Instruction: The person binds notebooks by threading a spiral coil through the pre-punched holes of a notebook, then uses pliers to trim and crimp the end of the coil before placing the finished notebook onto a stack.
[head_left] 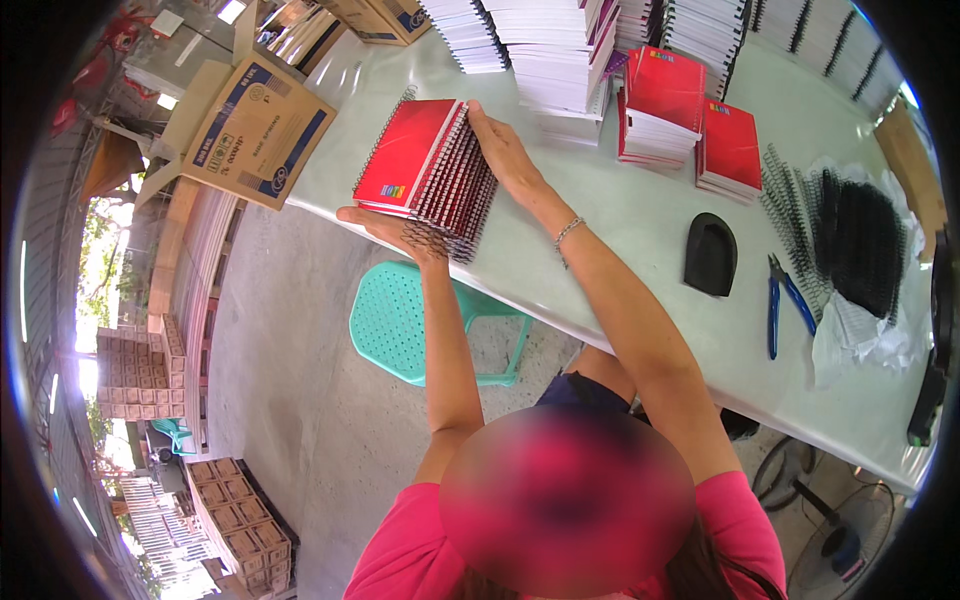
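A stack of red spiral notebooks point(408, 152) sits at the left end of the pale table, with dark coil bindings showing along its side. My left hand point(392, 230) presses against the near end of the stack, its fingers partly hidden by loose coil ends. On the far right corner, my right hand point(510, 160) grips the same stack, fingertips at its top edge. Several red notebooks without visible coils point(665, 90) stand in piles farther right. Pliers with blue handles point(778, 305) and a black curved pad point(710, 255) lie on the table's right half.
Tall piles of white-paged books point(555, 65) line the table's back. Black plastic coils point(860, 240) lie on white wrapping at the right. An open carton point(255, 130) stands by the left end. A green stool point(390, 320) is beneath the near edge, a fan point(840, 530) at lower right.
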